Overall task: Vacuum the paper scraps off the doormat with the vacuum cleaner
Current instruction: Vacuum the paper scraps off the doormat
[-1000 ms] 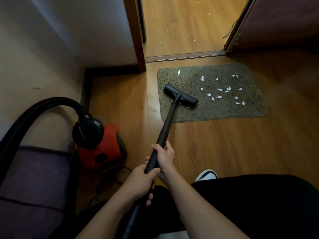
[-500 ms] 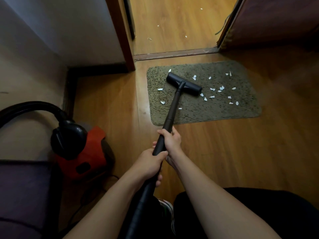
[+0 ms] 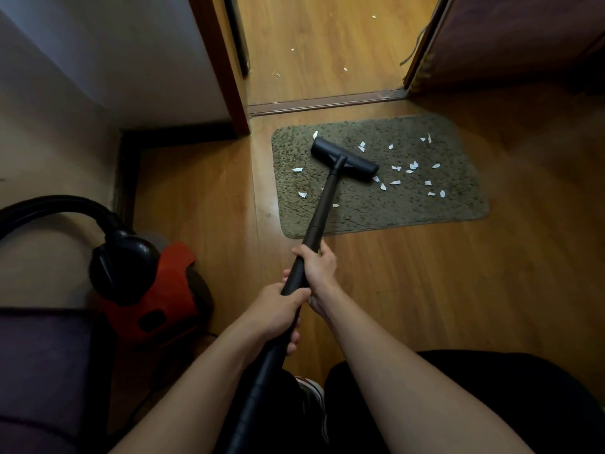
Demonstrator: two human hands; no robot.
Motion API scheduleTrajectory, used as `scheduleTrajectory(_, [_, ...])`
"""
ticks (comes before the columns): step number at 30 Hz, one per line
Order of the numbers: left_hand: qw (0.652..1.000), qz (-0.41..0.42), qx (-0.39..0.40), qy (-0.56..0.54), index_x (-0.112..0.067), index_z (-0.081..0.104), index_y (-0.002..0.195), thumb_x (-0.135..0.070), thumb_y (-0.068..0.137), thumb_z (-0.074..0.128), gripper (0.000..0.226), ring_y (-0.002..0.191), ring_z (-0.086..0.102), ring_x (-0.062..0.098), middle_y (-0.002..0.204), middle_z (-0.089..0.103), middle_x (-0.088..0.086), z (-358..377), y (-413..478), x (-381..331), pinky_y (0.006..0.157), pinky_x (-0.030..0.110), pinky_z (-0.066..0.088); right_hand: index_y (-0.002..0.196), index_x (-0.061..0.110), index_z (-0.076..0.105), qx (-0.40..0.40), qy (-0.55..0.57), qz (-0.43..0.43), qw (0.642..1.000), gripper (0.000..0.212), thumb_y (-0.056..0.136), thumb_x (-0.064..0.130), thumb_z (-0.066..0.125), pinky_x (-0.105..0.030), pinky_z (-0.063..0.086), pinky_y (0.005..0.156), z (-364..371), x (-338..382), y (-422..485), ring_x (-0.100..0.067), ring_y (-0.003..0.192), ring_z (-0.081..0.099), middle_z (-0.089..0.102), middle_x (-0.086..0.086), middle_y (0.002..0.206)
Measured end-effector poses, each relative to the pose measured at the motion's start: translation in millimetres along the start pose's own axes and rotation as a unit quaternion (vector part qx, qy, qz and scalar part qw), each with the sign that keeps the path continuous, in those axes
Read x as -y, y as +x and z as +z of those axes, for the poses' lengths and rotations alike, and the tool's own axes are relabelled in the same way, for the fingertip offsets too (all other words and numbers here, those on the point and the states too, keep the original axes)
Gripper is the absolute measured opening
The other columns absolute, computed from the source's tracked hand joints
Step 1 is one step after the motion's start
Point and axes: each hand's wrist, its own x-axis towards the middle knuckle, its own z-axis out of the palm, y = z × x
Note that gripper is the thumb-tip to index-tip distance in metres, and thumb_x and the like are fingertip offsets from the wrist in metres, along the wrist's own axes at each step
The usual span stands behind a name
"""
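A green-grey doormat (image 3: pixel 425 211) lies on the wooden floor before the doorway. Several white paper scraps (image 3: pixel 411 166) are scattered over it, most to the right of the nozzle and a few to its left. The black floor nozzle (image 3: pixel 343 156) rests on the mat's upper left part. Its black wand (image 3: pixel 322 208) runs back toward me. My right hand (image 3: pixel 319 263) grips the wand further up. My left hand (image 3: pixel 278 309) grips it just behind, where the tube thickens. The red and black vacuum cleaner body (image 3: pixel 154 290) stands at my left with its hose (image 3: pixel 59 204) arching off.
A wooden door frame post (image 3: pixel 226 77) and a metal threshold strip (image 3: pixel 327 101) lie beyond the mat. More scraps (image 3: pixel 293 50) lie on the floor past the threshold. A dark purple seat (image 3: pixel 39 371) is at lower left. A wall (image 3: pixel 49 132) runs along the left.
The nozzle has been pushed forward across the mat, from its near left part toward the far edge, uncovering scraps on its left side. Both hands kept their grip on the wand.
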Motion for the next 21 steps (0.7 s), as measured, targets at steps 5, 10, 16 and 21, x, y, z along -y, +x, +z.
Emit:
scheduleTrajectory(5, [1.0, -0.009, -0.008, 0.017, -0.014, 0.055, 0.109, -0.03, 0.102, 0.052, 0.017, 0.04, 0.049, 0.015, 0.068, 0.052, 0.008, -18.2, -34.3, 29.0, 0.038, 0.025, 0.045, 0.106, 0.021, 0.058, 0.009, 0.002, 0.014, 1.0, 0.024, 0.091, 0.005, 0.067, -0.037, 0.058, 0.046, 12.9, -32.2, -35.3, -0.026, 0.045, 0.065, 0.062, -0.021, 0.087])
scheduleTrajectory(10, [1.0, -0.009, -0.009, 0.029, -0.013, 0.056, 0.111, -0.029, 0.101, 0.052, 0.019, 0.04, 0.05, 0.016, 0.065, 0.053, 0.008, -35.2, -63.7, 59.1, 0.037, 0.026, 0.044, 0.102, 0.026, 0.059, 0.019, 0.004, 0.028, 0.999, 0.024, 0.091, 0.006, 0.067, -0.037, 0.058, 0.048, 24.3, -58.9, -69.7, -0.028, 0.046, 0.065, 0.062, -0.019, 0.088])
scheduleTrajectory(16, [0.999, -0.001, -0.004, 0.033, -0.005, 0.057, 0.11, -0.025, 0.102, 0.051, 0.023, 0.039, 0.048, 0.016, 0.061, 0.051, 0.008, -41.4, -86.2, 85.4, 0.036, 0.025, 0.043, 0.126, 0.023, 0.055, 0.018, 0.01, 0.054, 0.998, 0.039, 0.093, 0.008, 0.067, -0.032, 0.055, 0.044, 25.5, -77.7, -98.6, -0.024, 0.046, 0.066, 0.065, -0.019, 0.089])
scheduleTrajectory(21, [0.999, -0.004, -0.002, 0.034, -0.002, 0.055, 0.112, -0.025, 0.102, 0.051, 0.025, 0.038, 0.048, 0.017, 0.062, 0.052, 0.008, -43.1, -93.7, 95.4, 0.036, 0.025, 0.043, 0.133, 0.024, 0.052, 0.018, 0.004, 0.051, 0.999, 0.045, 0.093, 0.009, 0.068, -0.03, 0.054, 0.043, 24.7, -86.5, -108.9, -0.023, 0.046, 0.066, 0.065, -0.018, 0.088])
